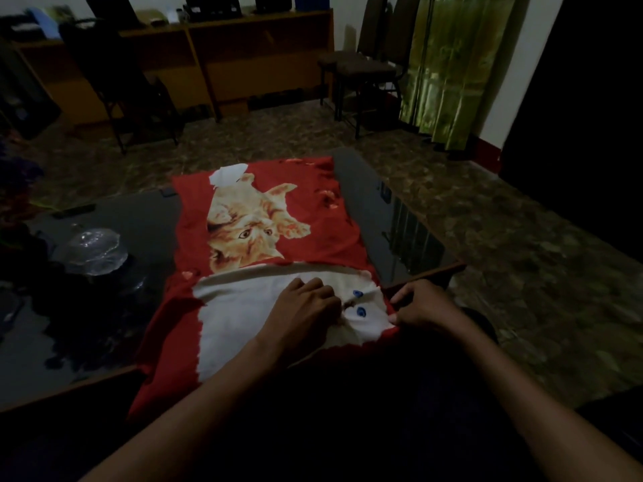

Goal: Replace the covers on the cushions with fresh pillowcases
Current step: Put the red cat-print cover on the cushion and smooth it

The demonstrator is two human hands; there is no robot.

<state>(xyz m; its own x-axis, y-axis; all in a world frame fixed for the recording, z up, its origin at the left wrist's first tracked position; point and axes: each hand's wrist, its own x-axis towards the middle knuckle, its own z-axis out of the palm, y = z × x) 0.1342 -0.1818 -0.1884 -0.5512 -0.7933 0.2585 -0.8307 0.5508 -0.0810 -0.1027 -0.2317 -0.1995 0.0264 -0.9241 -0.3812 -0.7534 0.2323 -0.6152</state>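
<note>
Left hand: the left hand (306,307) lies knuckles up on the white part of the pillowcase, fingers curled down into the cloth; the fabric bunches in small folds at the fingertips, so it seems to be gripping it.
Right hand: the right hand (422,306) is at the pillowcase's right edge, near the desk's corner, fingers curled with the thumb against the cloth, pinching the red hem.
Between the hands: a printed white cat face with two blue eyes, creased where the cloth is pulled.
Pillowcase: the red pillowcase (313,231) lies flat and lengthwise on the desk, running away from the person; its near end hangs over the desk's front edge toward the person's lap.
Print: an orange kitten sits upside down in the middle of the cloth, a small white patch at the far end, a large white area at the near end; faint pale marks dot the red ground.
Surface: mostly smooth at the far half, rippled along the right side.
Desk: the desk (146,217) has a dark glossy top with a wooden rim, and the pillowcase covers its middle strip.
Left of the cloth: a clear glass dish (94,252) stands apart from the pillowcase.
Room: a patterned floor (487,220), dark chairs (365,67), a long wooden shelf unit (208,57) and a green curtain (449,64) lie beyond, all dim.
</note>
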